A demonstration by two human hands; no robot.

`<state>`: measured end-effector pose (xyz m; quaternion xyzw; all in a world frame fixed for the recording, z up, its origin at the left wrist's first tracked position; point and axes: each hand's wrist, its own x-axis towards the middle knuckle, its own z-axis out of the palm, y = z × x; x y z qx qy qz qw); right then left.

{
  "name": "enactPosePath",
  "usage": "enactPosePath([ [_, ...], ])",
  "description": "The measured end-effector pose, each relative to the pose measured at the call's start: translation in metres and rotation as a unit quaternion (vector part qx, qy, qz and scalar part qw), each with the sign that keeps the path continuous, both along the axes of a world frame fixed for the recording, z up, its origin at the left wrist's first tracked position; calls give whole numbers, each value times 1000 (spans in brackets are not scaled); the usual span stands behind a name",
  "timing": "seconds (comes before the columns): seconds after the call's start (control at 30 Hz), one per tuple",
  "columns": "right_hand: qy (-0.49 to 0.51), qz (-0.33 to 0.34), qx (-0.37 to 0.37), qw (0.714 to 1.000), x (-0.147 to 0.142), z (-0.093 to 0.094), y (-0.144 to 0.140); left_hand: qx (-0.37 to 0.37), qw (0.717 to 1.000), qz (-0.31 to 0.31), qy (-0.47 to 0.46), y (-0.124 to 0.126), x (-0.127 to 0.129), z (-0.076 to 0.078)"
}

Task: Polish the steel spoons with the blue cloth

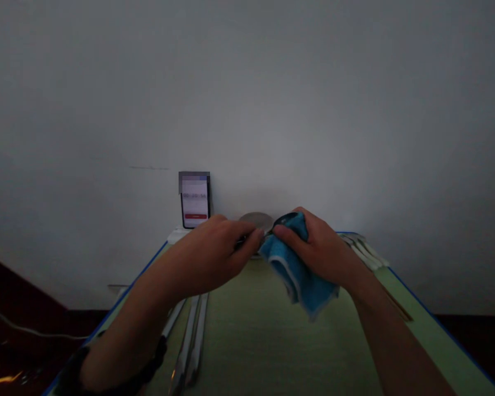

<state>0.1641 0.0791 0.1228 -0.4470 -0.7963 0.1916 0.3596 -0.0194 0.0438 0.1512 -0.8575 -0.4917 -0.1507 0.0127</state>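
Observation:
My left hand [218, 247] is closed in a pinch on the thin handle of a metal spoon [286, 219], over the far middle of the table. The spoon's dark, rounded bowl points right, towards my right hand [319, 242]. That hand grips a blue cloth [299, 269] with a pale edge, its thumb pressing cloth against the spoon. The cloth's loose end hangs below the fingers. Just behind both hands stands a round, greyish dish [256, 221], partly covered by my left fingers.
Several table knives [193, 335] lie at the left of the green table [280, 352]. Several pale-handled utensils [365, 250] lie at the right, near brown chopsticks [398, 303]. A phone [196, 201] with a timer leans on the wall [272, 110] behind the table.

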Motion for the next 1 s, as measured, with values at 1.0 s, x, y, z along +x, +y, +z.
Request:
enactPosePath([
  [1.0, 67, 34, -8, 997, 5, 3, 0, -20, 998, -1, -62, -4, 8, -1],
])
